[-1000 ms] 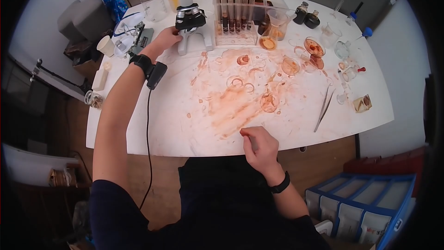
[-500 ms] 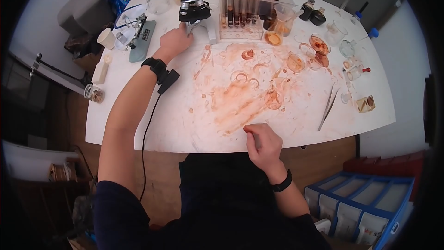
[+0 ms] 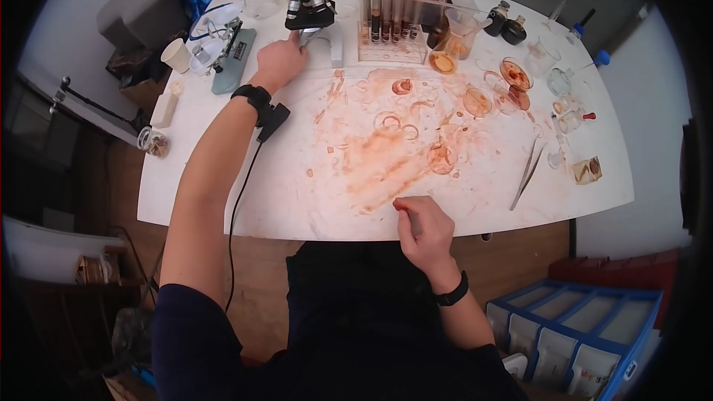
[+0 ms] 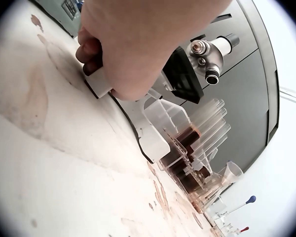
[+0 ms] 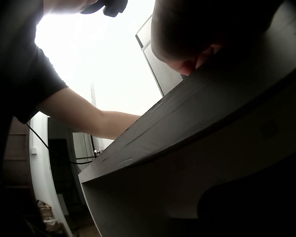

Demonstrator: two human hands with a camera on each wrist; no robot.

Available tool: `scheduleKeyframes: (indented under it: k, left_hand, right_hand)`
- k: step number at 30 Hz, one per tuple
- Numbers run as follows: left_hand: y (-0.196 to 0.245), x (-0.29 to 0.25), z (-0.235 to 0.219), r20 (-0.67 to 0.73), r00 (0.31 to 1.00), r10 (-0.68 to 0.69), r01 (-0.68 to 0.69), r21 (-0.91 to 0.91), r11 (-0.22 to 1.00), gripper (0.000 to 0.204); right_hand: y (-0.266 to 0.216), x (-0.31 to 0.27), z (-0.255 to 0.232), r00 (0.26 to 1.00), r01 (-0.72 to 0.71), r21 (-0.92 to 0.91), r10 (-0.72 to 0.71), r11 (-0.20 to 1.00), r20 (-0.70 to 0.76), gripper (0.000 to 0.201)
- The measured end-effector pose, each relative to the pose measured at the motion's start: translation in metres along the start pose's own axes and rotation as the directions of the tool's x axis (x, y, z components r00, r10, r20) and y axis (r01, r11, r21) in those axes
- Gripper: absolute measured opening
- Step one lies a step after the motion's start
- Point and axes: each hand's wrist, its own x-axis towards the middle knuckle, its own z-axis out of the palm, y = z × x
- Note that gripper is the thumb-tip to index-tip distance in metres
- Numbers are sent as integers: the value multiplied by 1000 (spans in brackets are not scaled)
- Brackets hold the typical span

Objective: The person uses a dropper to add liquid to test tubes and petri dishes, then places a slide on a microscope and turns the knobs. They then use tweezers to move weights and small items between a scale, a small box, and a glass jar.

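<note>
At the back left of the table stands a black and white microscope [image 3: 310, 13] on a forked white base. My left hand [image 3: 281, 62] is at the base's near left leg, fingers curled at its end; in the left wrist view the base [image 4: 150, 133] shows beside the hand. My right hand [image 3: 425, 229] rests near the front table edge, loosely curled, with nothing visible in it. The right wrist view shows it dark above the table edge [image 5: 153, 123]. To the microscope's right is a clear rack of test tubes [image 3: 392, 11] holding dark liquid.
Left of my left hand stand a grey-green balance [image 3: 235, 63], a paper cup [image 3: 176, 55] and a jar [image 3: 154, 142]. Reddish stains cover the table's middle. Tweezers [image 3: 527, 174], petri dishes [image 3: 516, 73], a flask [image 3: 445, 61] and dark bottles [image 3: 513, 30] stand to the right.
The microscope has shifted slightly left, away from the rack, with my left hand on its base. That hand has come over the near left leg. My right hand stays put.
</note>
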Motion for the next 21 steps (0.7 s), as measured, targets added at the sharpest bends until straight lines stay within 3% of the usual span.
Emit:
scheduleKeyframes:
  k: [12, 21]
  left_hand:
    - [0, -1, -2, -7, 1000, -25, 25, 57, 998, 53]
    - [-9, 0, 4, -43, 999, -29, 29, -1, 1000, 53]
  right_hand:
    - [-1, 0, -1, 1000, -5, 17, 5, 1000, 1, 18]
    - [1, 0, 0, 1000, 9, 4, -9, 1000, 3, 19]
